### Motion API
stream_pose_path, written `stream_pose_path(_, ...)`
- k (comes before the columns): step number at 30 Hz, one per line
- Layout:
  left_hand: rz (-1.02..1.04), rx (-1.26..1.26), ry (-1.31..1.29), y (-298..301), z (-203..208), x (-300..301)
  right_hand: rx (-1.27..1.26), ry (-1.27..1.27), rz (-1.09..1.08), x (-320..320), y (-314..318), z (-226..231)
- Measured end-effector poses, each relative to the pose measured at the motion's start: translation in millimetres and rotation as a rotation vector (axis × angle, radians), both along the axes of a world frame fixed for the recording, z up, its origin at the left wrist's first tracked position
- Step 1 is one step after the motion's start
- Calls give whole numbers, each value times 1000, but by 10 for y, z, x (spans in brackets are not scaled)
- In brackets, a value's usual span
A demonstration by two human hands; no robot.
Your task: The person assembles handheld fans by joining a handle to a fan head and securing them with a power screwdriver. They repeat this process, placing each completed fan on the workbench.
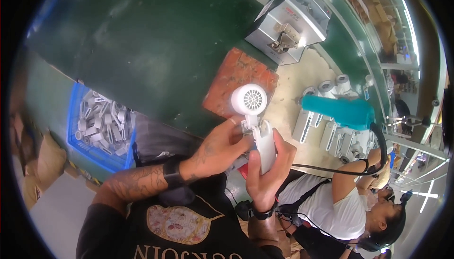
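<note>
A white handheld fan (249, 100) with a round slotted grille is held up in front of me, its head above a reddish-orange board. My left hand (221, 146) pinches the neck area, where the handle meets the head. My right hand (270, 170) wraps round the white handle (266, 148) from the other side, thumb along its face. Small parts near the neck are partly hidden by my left fingers.
The reddish board (231, 72) lies on the green table (142, 46). Beyond it stands a grey box-shaped machine (288, 25). At right, a teal corded tool (336, 111) hangs over more white fan parts (331, 136). A blue crate (94, 152) holds several parts. A co-worker (326, 204) is close by.
</note>
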State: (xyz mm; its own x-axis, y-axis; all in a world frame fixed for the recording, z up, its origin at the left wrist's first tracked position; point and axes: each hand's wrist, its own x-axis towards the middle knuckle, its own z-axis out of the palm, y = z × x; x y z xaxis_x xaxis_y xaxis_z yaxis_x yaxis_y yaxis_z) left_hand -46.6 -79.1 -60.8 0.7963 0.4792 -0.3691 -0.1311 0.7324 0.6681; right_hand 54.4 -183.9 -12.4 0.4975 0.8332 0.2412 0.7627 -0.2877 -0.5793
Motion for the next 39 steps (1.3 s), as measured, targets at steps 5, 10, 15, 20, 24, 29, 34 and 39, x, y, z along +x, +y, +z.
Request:
stream_pose_path(5, 26, -2, 0, 8, 65, 15, 56, 163, -43, 70, -24, 3)
stream_pose_path(10, 5, 38, 18, 30, 140, 22, 131, 352, -58, 58, -123, -74)
stream_pose_path(15, 27, 50, 29, -6, 64, 35, 51, 349, -73, -71, -100, 19)
stream_pose_path(20, 47, 77, 0, -24, 4, 60, 32, 249, -277, -20, -114, -7)
stream_pose_path(24, -6, 47, 21, 25, 56, 43, -120, 353, -321, 35, -38, 76)
stream_pose_path(29, -17, 10, 24, 59, 88, 62, 88, 446, -240, 32, -27, 41)
stream_pose_path(34, 32, 93, -32, 38, 67, 63, 115, 638, -245, 59, -142, 38)
stream_pose_path(39, 27, -95, 23, -63, 18, 14, 47, 529, -196, 25, -103, 87)
